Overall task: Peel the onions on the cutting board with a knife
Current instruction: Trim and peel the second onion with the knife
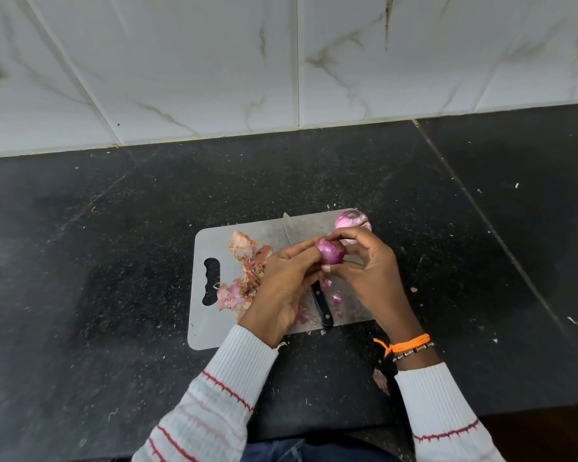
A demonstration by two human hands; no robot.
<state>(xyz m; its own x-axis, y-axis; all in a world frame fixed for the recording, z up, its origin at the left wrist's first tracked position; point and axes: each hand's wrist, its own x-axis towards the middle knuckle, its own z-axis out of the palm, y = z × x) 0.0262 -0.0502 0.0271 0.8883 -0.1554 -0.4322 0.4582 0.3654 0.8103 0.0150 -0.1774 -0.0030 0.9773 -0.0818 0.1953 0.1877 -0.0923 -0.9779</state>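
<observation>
Over the grey plastic cutting board (pixel 274 233) on the black stone surface (pixel 114 228), both hands' grips hold a small purple onion (pixel 331 251): left hand (pixel 286 281), right hand (pixel 364 261); a black-handled knife (pixel 289 230) lies beneath, papery skins (pixel 244 261) left, a pale peeled onion (pixel 351 220) far right

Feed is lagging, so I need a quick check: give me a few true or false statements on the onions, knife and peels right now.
1. Both hands, left hand and right hand, hold the purple onion. True.
2. The knife is in the right hand. False: it lies on the cutting board.
3. The peels lie right of the knife. False: mostly left.
4. A second onion sits at the board's far right corner. True.
</observation>
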